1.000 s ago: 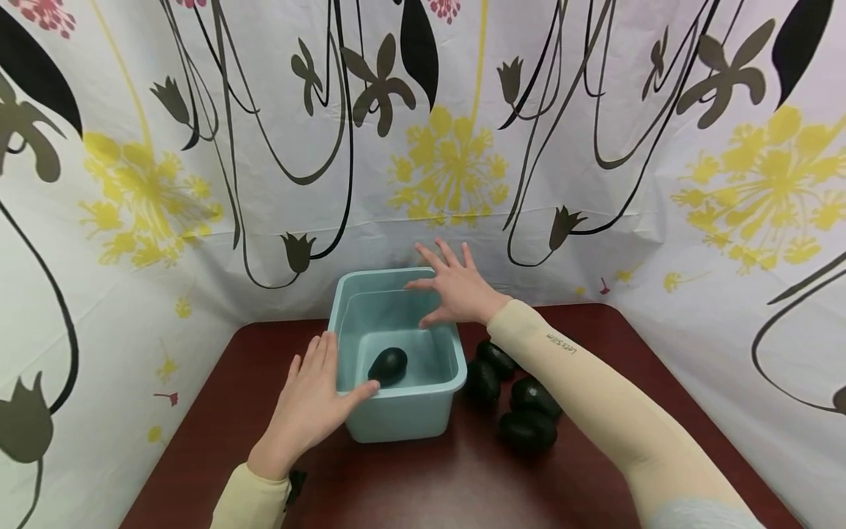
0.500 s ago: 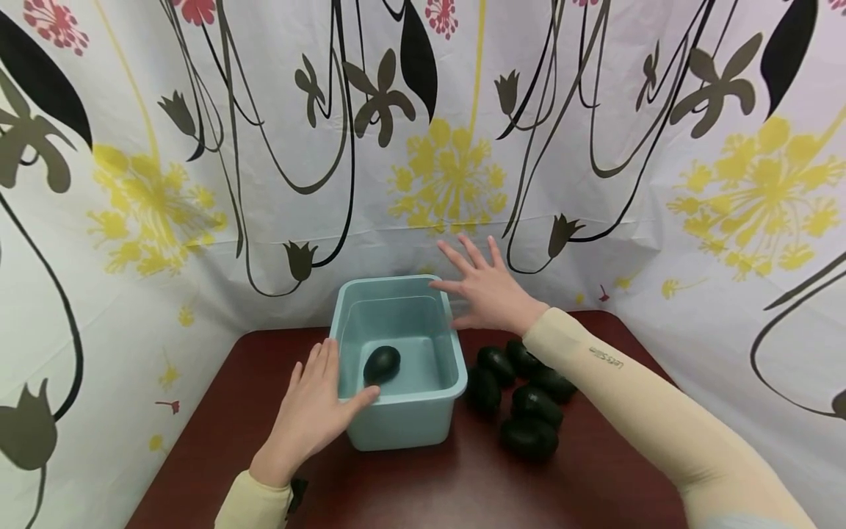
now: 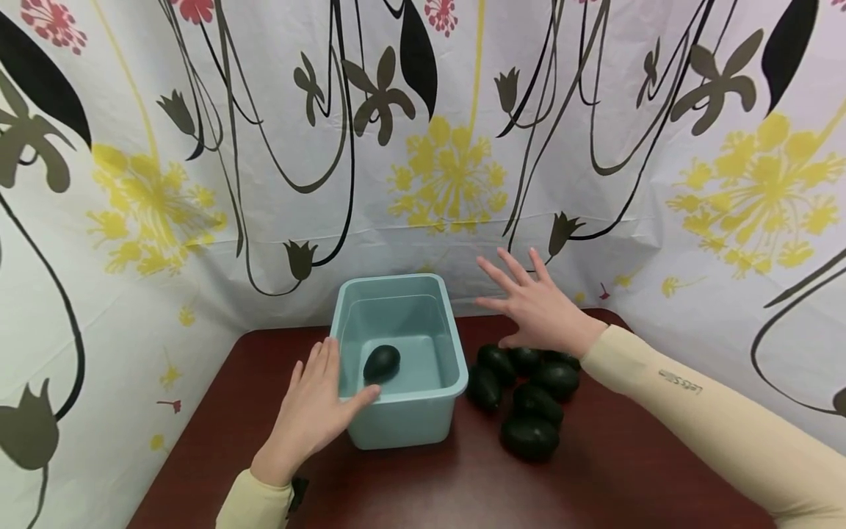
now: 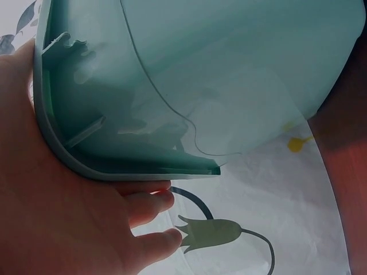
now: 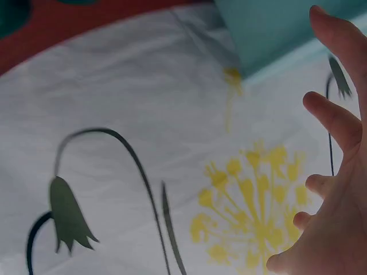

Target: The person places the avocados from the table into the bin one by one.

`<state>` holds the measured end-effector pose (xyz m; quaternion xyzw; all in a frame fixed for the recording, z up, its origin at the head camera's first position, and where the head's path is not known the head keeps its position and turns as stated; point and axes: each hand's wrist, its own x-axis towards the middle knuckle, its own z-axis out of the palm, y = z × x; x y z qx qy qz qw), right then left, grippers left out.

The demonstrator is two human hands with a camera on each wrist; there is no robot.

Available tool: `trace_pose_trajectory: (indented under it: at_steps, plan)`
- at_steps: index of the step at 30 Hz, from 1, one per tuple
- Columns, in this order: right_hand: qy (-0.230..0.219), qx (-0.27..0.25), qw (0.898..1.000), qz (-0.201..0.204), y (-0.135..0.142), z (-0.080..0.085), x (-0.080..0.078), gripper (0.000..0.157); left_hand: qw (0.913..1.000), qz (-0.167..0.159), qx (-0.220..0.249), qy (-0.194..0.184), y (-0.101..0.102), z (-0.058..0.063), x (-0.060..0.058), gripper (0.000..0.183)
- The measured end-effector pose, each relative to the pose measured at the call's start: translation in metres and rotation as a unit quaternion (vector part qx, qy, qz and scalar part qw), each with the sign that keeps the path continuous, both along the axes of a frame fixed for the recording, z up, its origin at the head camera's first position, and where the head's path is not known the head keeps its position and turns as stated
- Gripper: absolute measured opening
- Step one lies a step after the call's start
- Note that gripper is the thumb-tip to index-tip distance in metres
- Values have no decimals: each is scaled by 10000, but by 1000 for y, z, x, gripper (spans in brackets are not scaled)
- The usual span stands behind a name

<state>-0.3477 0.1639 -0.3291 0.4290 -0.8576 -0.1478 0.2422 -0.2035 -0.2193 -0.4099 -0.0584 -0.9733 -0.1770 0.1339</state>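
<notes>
A pale blue-green plastic bin (image 3: pixel 410 422) stands on the table with one dark avocado (image 3: pixel 382 364) lying inside. My left hand (image 3: pixel 309 408) rests against the bin's near left corner, fingers straight along the outside and thumb at the front rim. In the left wrist view that hand (image 4: pixel 80 200) lies along the outer edge of the bin (image 4: pixel 229 69). Spread wide and holding nothing, my right hand (image 3: pixel 538 308) hovers right of the bin, over the back of a group of dark avocados (image 3: pixel 531 437). The right wrist view shows its spread fingers (image 5: pixel 335 120).
The dark red-brown table (image 3: pixel 456 492) ends at the back against a white floral curtain (image 3: pixel 449 73), which also rises on both sides. Several avocados lie close beside the bin's right wall. A small dark object (image 3: pixel 299 491) shows under the left wrist.
My right hand has moved from above the bin out to the right, uncovering more avocados. My left hand stays at the bin's corner, and the avocado inside has shifted slightly.
</notes>
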Motion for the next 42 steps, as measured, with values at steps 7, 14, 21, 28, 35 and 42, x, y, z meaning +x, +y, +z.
trace_pose_trajectory:
  at_steps: [7, 14, 21, 28, 35, 42]
  plan:
    - [-155, 296, 9985, 432, 24, -34, 20, 86, 10000, 26, 16, -74, 0, 0, 1, 120]
    - [-686, 325, 9961, 447, 34, -55, 39, 77, 10000, -2, 34, -40, -1, 2, 1, 119]
    - [-1019, 455, 9926, 489, 36, -69, 54, 71, 10000, -10, 44, -41, -1, 2, 1, 120]
    - [-1372, 543, 9877, 511, 38, -84, 64, 69, 10000, 3, 18, -33, -1, 2, 0, 117]
    - [-1488, 657, 9848, 608, 41, -98, 69, 70, 10000, -1, -4, -44, -1, 3, 0, 118]
    - [-1597, 820, 9821, 564, 40, -108, 71, 73, 10000, 20, -5, -47, -1, 2, -1, 119]
